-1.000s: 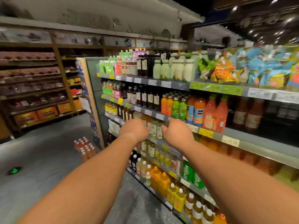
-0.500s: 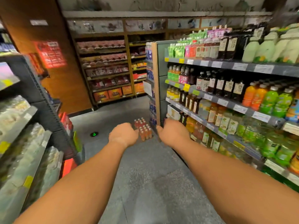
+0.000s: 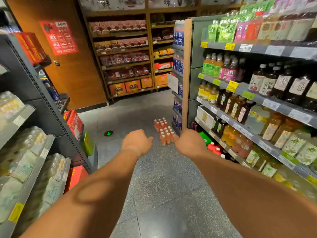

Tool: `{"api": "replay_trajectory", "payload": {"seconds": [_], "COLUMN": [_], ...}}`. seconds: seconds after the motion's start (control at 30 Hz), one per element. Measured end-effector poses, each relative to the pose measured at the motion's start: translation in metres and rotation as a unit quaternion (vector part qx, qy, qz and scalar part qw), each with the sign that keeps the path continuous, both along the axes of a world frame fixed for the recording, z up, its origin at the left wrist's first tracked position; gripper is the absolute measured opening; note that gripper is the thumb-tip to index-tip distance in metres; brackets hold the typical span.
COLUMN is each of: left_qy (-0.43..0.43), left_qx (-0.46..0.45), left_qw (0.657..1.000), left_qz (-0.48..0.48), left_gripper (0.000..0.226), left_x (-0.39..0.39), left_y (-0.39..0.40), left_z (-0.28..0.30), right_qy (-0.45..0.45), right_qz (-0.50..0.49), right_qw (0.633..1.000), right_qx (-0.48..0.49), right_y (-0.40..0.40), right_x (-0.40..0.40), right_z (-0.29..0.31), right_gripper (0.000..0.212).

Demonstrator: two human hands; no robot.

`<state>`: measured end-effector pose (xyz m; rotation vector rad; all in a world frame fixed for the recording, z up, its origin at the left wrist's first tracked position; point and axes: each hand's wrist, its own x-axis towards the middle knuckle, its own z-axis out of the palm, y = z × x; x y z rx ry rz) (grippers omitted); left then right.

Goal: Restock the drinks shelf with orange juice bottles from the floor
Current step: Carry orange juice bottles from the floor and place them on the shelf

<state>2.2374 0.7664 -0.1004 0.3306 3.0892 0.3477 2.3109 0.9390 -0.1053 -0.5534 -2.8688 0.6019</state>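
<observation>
Head view: both arms reach toward the orange juice bottles (image 3: 163, 132) on the floor (image 3: 154, 186) at 12 o'clock.
Left hand (image 3: 136, 142) and right hand (image 3: 189, 143) hang loosely curled, holding nothing; next, close in and grasp bottles.

A red poster (image 3: 59, 37) on the wooden wall carries a heading that looks like 消防栓, with its smaller lines too blurred to read. On the panels above the wooden snack shelves (image 3: 120, 48) a large character 味 (image 3: 167, 1) stands out, and another character further left cannot be made out. A round floor marker (image 3: 108, 133) shows a green arrow, while the price tags (image 3: 232, 86) on the drinks shelf (image 3: 253, 48) and the bottle labels bear print too small to read.
</observation>
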Motion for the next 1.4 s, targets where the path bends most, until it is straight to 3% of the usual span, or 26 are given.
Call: {"api": "replay_trajectory", "payload": {"seconds": [0.4, 0.8, 1.23, 1.4], "left_qy": [-0.018, -0.070, -0.123, -0.164], "left_qx": [0.014, -0.014, -0.043, -0.064], "left_qw": [0.999, 0.997, 0.989, 0.977], "left_qz": [0.030, -0.019, -0.069, -0.118], "left_gripper": [0.032, 0.034, 0.045, 0.043], "left_x": [-0.312, -0.662, -0.990, -1.111], "left_y": [0.042, 0.070, 0.146, 0.170], "left_z": [-0.013, -0.047, -0.168, -0.240], "right_qy": [-0.051, -0.076, -0.154, -0.194], "right_qz": [0.010, -0.084, -0.110, -0.080], "right_qw": [0.999, 0.992, 0.977, 0.972], "right_qx": [-0.017, -0.053, -0.097, -0.101], "right_y": [0.027, 0.035, 0.106, 0.119], "right_x": [-0.313, -0.630, -0.956, -1.058], "right_z": [-0.016, -0.056, -0.159, -0.205], "right_gripper": [0.029, 0.035, 0.049, 0.028]}}
